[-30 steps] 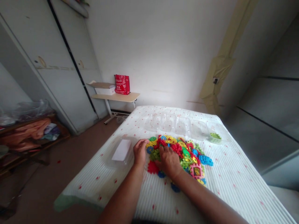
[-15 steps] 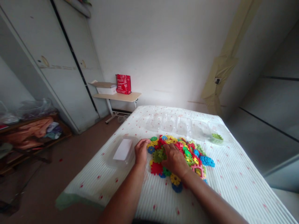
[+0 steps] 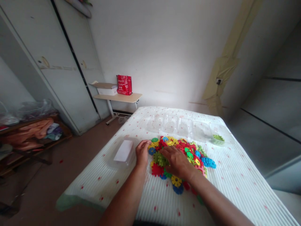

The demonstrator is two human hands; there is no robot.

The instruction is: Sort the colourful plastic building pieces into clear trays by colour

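A heap of colourful plastic gear-shaped pieces point(image 3: 181, 144) lies on the bed cover, in red, yellow, blue and green. My right hand point(image 3: 177, 160) is over the middle of it, fingers and thumb apart around some light green pieces point(image 3: 160, 159). At the heap's left edge, my left hand point(image 3: 142, 152) stays curled, its fingertips beside yellow and blue pieces; what they hold, if anything, is hidden. Red square pieces point(image 3: 157, 169) lie below the green ones. To the right is a row of blue discs point(image 3: 208, 162).
Behind the heap stands a row of clear plastic trays point(image 3: 184, 126); the right one holds green pieces point(image 3: 218, 139). A clear container point(image 3: 110, 158) with a white slab point(image 3: 124, 150) is at left. A small table point(image 3: 127, 98) bears a red bag point(image 3: 124, 84) and a box point(image 3: 107, 90).
My right hand has shifted slightly down and its fingers have spread over the green pieces. Some red and green pieces now show below its wrist. My left hand has stayed put.
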